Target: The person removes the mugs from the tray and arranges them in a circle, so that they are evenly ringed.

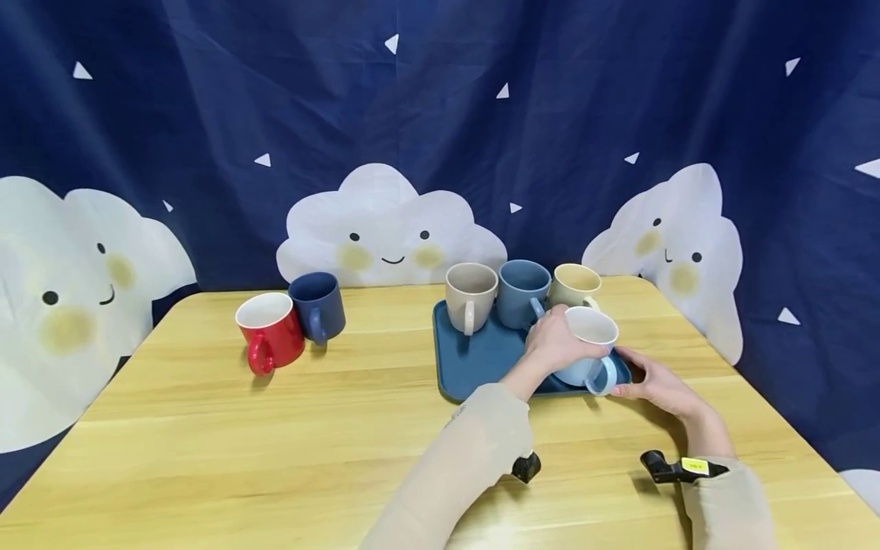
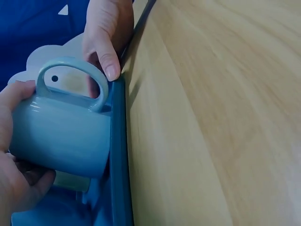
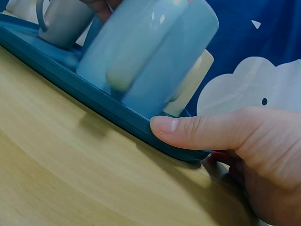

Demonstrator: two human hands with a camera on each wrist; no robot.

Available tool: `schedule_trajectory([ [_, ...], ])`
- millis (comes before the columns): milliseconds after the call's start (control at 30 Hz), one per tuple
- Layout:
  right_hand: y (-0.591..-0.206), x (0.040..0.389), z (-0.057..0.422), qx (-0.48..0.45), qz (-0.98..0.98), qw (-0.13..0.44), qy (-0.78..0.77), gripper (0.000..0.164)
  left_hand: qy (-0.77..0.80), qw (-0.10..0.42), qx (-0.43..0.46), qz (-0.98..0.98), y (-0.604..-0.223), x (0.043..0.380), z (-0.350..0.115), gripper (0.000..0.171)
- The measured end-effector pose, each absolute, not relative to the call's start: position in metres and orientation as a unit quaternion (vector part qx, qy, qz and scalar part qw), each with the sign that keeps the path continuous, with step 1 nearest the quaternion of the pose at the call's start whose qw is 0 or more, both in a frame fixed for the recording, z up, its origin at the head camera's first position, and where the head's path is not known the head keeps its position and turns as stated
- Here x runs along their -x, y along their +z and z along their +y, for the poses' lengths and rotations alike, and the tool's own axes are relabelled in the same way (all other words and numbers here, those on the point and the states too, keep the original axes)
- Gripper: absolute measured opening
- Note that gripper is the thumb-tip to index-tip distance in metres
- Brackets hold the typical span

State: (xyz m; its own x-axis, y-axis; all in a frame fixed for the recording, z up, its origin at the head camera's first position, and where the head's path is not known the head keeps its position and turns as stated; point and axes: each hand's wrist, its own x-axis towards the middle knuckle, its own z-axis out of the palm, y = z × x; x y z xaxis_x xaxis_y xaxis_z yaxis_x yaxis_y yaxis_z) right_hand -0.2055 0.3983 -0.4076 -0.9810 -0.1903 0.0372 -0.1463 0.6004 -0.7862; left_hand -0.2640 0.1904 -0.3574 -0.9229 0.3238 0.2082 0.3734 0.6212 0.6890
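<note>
Backdrop: dark-blue fabric (image 1: 330, 114) with printed white clouds, behind a pale wood-grain tabletop (image 1: 275, 458).
Light-blue glossy mug (image 2: 61, 134): at the front right corner of a dark-blue rectangular tray (image 1: 474, 367), long axis roughly upright; whether its base rests there is hard to tell.
Left hand (image 1: 553, 340): grip clamped round the mug's body from the left.
Right hand (image 1: 660, 382): nearer the mug's handle (image 2: 70, 61), which points front-right; grip pinching the tray's corner, thumb on the rim.
</note>
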Motion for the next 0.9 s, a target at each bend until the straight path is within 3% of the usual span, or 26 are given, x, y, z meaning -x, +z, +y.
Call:
schedule_trajectory([
  [300, -0.405, 0.206, 0.397, 0.087, 0.903, 0.032, -0.42, 0.084, -0.416, 0.075, 0.229, -0.877, -0.339, 0.257, 0.167, 0.075],
  [500, -0.405, 0.205, 0.396, 0.083, 0.905, 0.036, -0.415, 0.084, -0.438, 0.078, 0.254, -0.859, -0.331, 0.251, 0.141, 0.074],
  [900, -0.404, 0.206, 0.396, 0.086, 0.908, 0.035, -0.41, 0.085, -0.465, 0.106, 0.235, -0.847, -0.327, 0.24, 0.08, 0.068],
])
